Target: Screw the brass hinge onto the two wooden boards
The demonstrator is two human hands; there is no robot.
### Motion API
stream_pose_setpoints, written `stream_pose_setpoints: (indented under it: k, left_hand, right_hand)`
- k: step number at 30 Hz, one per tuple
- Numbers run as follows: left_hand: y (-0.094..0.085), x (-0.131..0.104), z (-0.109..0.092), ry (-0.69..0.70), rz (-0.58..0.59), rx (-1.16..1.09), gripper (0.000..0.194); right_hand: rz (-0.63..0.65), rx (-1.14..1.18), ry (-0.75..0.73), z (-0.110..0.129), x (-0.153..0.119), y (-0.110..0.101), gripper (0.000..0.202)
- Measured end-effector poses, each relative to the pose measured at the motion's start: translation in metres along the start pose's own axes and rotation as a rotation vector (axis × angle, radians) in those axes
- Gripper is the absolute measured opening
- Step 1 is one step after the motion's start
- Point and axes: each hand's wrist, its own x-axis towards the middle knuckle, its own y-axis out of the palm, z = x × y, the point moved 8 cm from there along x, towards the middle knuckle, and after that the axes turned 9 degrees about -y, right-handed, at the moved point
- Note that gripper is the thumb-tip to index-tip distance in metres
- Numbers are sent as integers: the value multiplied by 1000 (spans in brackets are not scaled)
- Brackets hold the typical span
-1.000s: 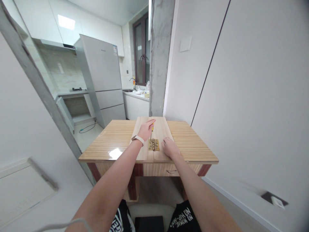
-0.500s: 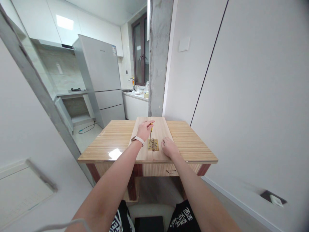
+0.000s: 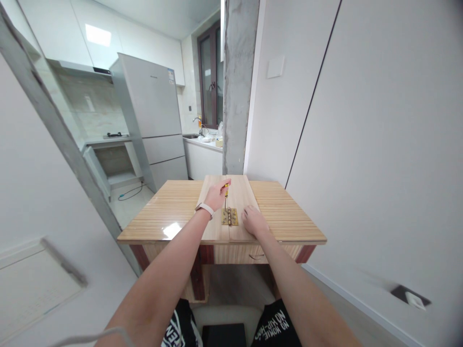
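Note:
My left hand (image 3: pixel 217 194), with a white band at the wrist, grips the yellow handle of a screwdriver (image 3: pixel 226 191). The screwdriver stands upright, its tip at the left leaf of a brass hinge (image 3: pixel 229 217). That hinge lies open flat across the seam of two pale wooden boards (image 3: pixel 239 192). My right hand (image 3: pixel 253 220) rests on the right board beside the hinge, fingers curled in; whether something small is in them is hidden.
The boards lie on a striped wooden table (image 3: pixel 289 212) with a drawer (image 3: pixel 242 254) in front. Behind stand a grey pillar (image 3: pixel 237 96) and a fridge (image 3: pixel 152 101). A white wall is at the right.
The fingers of my left hand have shifted slightly and closed more around the screwdriver handle. My right hand has hardly moved, and the hinge lies in the same place.

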Motion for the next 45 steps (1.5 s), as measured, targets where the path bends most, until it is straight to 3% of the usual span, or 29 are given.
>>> stream_pose_setpoints:
  k: [8, 14, 23, 39, 45]
  left_hand:
    - [2, 2, 6, -53, -26, -55, 31]
    - [-11, 1, 14, -80, -139, -16, 26]
    - [-4, 1, 10, 69, -27, 29, 46]
    - [-8, -2, 11, -6, -99, -19, 27]
    - [2, -5, -5, 69, -53, 57, 39]
  right_hand:
    - [-6, 0, 5, 0, 0, 0, 27]
    - [-12, 13, 10, -1, 0, 1, 28]
    - [-14, -4, 2, -2, 0, 2, 29]
    - [-21, -9, -3, -1, 0, 1, 27]
    - [-32, -14, -13, -1, 0, 0, 26]
